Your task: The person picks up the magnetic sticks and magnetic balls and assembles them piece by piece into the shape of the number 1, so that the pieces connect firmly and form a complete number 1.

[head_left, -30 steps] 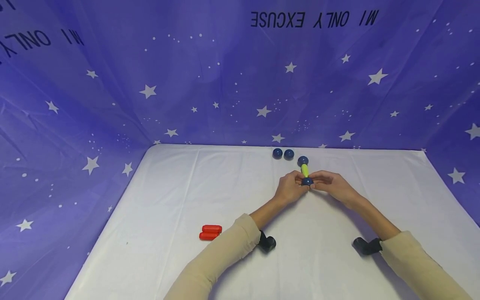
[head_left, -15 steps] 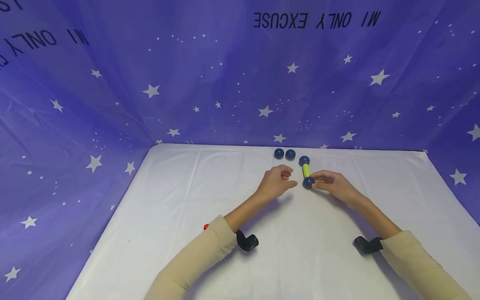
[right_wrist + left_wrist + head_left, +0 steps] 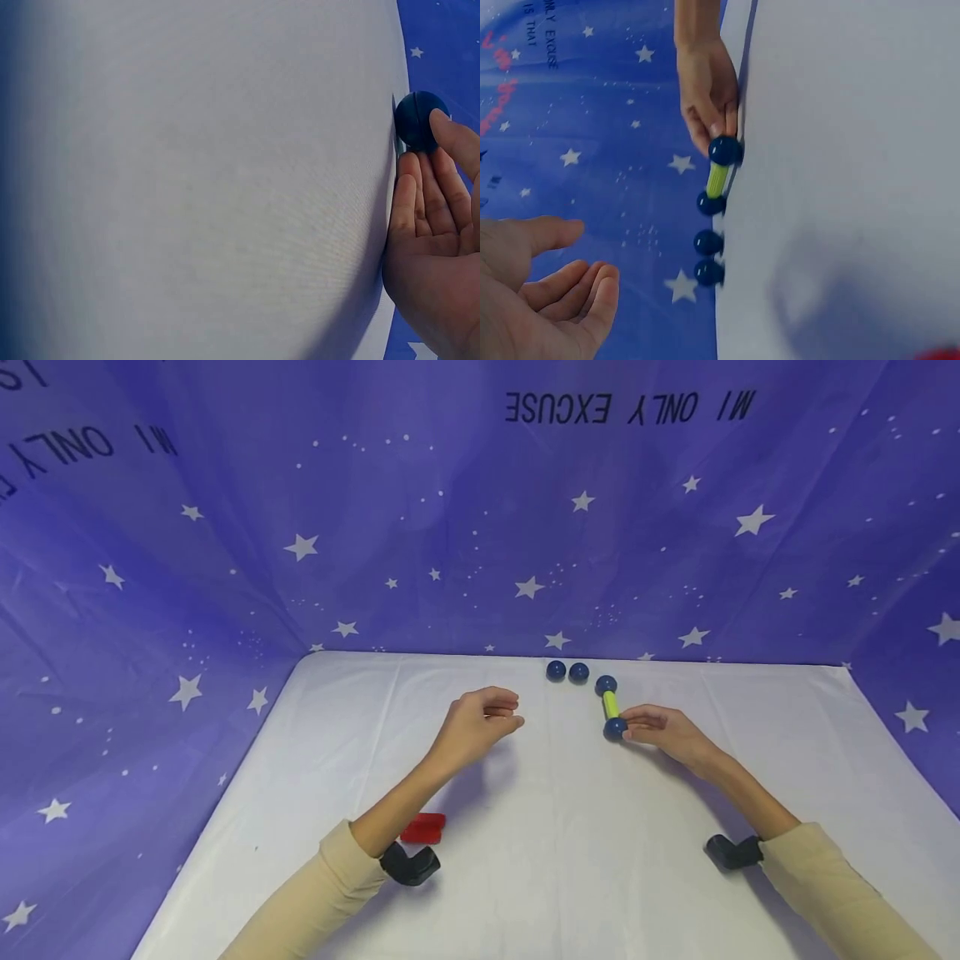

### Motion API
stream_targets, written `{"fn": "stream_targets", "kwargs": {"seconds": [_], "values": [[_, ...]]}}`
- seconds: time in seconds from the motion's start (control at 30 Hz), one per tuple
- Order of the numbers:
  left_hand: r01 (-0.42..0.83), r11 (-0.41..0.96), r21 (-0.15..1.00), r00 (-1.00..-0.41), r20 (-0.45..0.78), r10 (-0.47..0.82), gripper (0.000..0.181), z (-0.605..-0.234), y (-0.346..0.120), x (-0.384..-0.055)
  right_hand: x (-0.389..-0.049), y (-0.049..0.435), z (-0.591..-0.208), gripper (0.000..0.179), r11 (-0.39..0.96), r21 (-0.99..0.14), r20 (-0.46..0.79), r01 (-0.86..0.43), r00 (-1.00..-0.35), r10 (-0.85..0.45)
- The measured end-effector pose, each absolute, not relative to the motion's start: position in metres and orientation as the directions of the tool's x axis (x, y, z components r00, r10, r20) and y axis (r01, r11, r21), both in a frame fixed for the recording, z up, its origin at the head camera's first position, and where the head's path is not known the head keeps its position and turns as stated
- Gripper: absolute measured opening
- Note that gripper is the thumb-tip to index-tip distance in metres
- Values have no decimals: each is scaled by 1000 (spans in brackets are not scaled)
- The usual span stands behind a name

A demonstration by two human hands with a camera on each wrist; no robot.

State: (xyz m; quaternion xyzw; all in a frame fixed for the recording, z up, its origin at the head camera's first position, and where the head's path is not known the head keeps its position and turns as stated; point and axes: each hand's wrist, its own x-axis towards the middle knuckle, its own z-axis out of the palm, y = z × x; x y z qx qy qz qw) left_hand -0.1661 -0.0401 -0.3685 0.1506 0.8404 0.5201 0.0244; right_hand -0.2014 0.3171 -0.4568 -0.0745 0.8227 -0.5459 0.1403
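My right hand point(image 3: 667, 732) pinches the near blue ball point(image 3: 615, 729) between thumb and fingers. That ball sits at one end of a yellow-green rod point(image 3: 611, 704), and a second blue ball point(image 3: 606, 685) caps the far end. In the right wrist view the thumb lies on the ball point(image 3: 417, 120), with the fingertips just below it. My left hand point(image 3: 480, 722) is in the air over the table's left half, holding nothing. Its thumb and bent fingers stand apart in the left wrist view. Two red rods point(image 3: 423, 828) lie side by side near the left forearm, partly covered by it.
Two loose blue balls point(image 3: 556, 671) sit by the back edge, left of the joined piece. A white cloth point(image 3: 570, 860) covers the table. Purple star-printed curtains point(image 3: 450, 527) rise behind it and at both sides. Black wrist mounts point(image 3: 411, 865) stick out from the sleeves.
My left hand has let go of the joined piece and moved left and towards me, passing over the red rods with its forearm. The right hand stays at the near ball.
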Motion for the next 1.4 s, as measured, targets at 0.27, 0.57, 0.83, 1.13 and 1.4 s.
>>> {"fn": "stream_targets", "kwargs": {"seconds": [0.27, 0.57, 0.83, 1.13, 1.4], "values": [[200, 390, 899, -960, 100, 261, 32, -375, -97, -151, -203, 317, -459, 48, 405, -914, -147, 23, -950, -277], [132, 358, 924, -936, -3, 352, 36, -394, -148, -137, -201, 317, -457, 48, 413, -910, -154, 29, -950, -271], [92, 348, 933, -864, -99, 494, 50, -417, -170, -123, -201, 317, -456, 48, 404, -914, -153, 30, -949, -275], [155, 456, 876, -811, -151, 566, 42, -432, -175, -118, -201, 316, -459, 49, 397, -918, -148, 27, -949, -280], [168, 485, 858, -814, -157, 559, 30, -439, -175, -118, -201, 317, -460, 49, 401, -916, -152, 30, -949, -276]]}}
